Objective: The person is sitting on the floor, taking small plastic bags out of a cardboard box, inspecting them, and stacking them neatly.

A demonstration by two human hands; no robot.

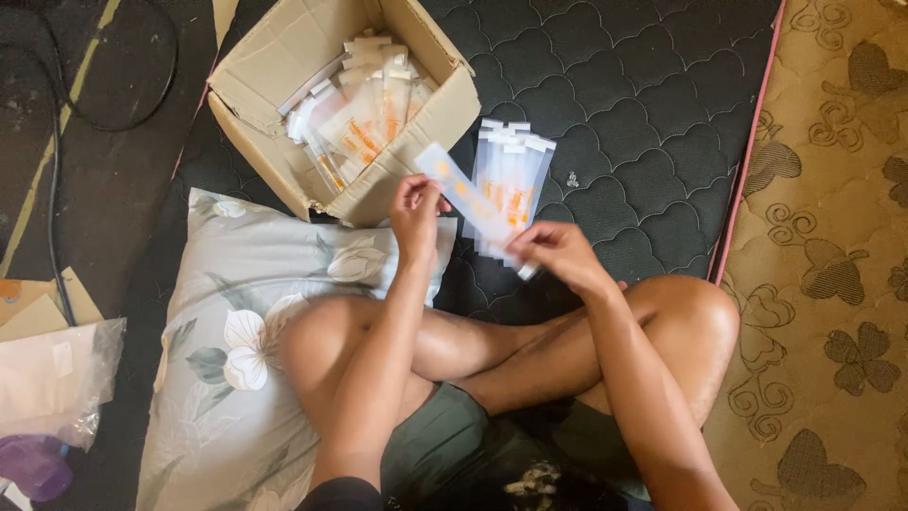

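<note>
I sit cross-legged on a dark quilted mat. Both hands hold one long clear plastic packet (465, 196) with orange print, slanted from upper left to lower right. My left hand (414, 210) grips its upper part, and my right hand (560, 251) pinches its lower end. Just beyond the packet, a stack of similar packets (515, 180) lies on the mat. An open cardboard box (284, 57) to the upper left holds several more of these packets (364, 109).
A floral pillow (236, 331) lies under my left knee. A clear plastic bag (52, 378) and a purple object (33, 466) sit at the lower left. Black cables (52, 170) run along the left. A patterned brown carpet (832, 284) borders the mat (643, 104) on the right.
</note>
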